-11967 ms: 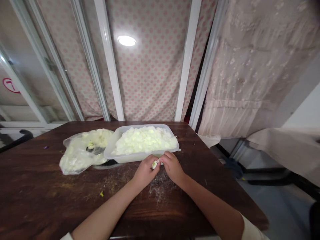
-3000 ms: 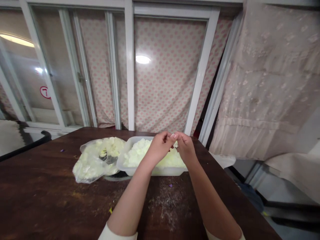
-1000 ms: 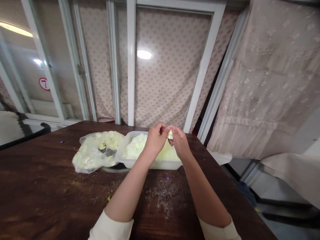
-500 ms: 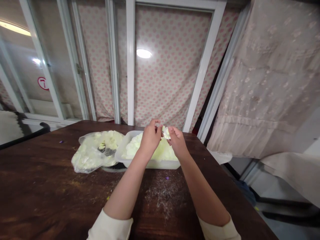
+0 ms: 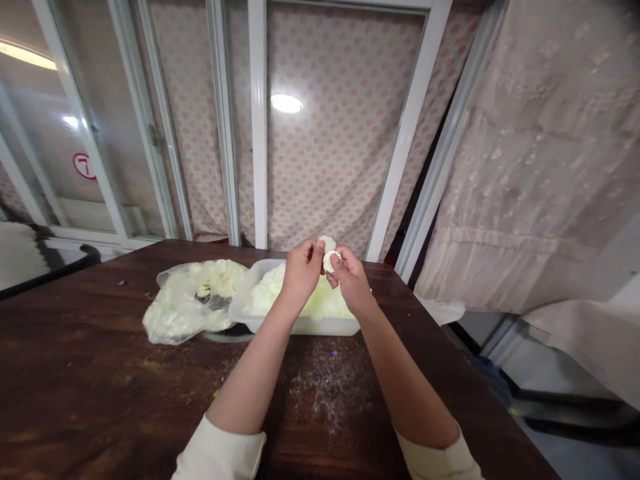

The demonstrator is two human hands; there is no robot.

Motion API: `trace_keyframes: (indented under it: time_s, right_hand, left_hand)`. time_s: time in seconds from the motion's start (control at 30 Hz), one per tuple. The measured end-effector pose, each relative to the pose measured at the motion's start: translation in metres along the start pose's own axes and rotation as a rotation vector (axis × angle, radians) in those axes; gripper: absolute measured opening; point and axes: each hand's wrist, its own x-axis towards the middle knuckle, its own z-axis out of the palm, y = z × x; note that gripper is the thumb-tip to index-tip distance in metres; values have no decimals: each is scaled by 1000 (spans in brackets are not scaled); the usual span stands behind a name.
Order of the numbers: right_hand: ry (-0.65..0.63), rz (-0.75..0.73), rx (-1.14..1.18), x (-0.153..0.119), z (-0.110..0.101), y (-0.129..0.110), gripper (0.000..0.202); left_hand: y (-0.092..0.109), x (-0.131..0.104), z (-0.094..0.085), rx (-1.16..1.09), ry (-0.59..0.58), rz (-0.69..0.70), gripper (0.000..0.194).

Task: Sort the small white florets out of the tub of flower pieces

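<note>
Above a white plastic tub (image 5: 300,327), my two hands meet. My right hand (image 5: 353,280) is closed, pinching a small cream-white ruffled piece (image 5: 331,261) that looks like an artificial flower head. Between the fingertips of my left hand (image 5: 303,270) is a thin white petal-like piece (image 5: 327,244), close against the ruffled one. Whether the two pieces are joined I cannot tell. Beneath the hands, the tub is heaped with white and pale yellow pieces (image 5: 267,290).
Left of the tub lies an open clear plastic bag (image 5: 175,317) of pale yellow pieces. White specks (image 5: 325,393) and a purple scrap (image 5: 334,353) lie on the dark wooden table (image 5: 100,373). Sliding windows with a dotted curtain (image 5: 340,153) stand behind.
My left hand's raised fingers have folded in, and a thin white piece now shows at its fingertips. The ruffled piece in my right hand has turned to face me and shifted slightly.
</note>
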Motion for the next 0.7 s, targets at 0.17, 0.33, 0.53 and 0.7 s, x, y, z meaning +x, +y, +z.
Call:
trace_keyframes:
  time_s: [0.17,0.33,0.53,0.7]
  right_hand:
    - [111,4,54,0,4,0,32]
    - [198,88,16,2,-1,5,33]
    - [192,178,19,4,-4,9,38]
    - [85,169,54,2,2,6,37]
  left_hand:
    - [-1,-2,4,20,-39,11,40]
    - [-1,0,7,-151,-199,-106,37]
    - [-2,0,9,-246,-133,-97,23]
    - [0,-1,11,-202,-26,-91,25]
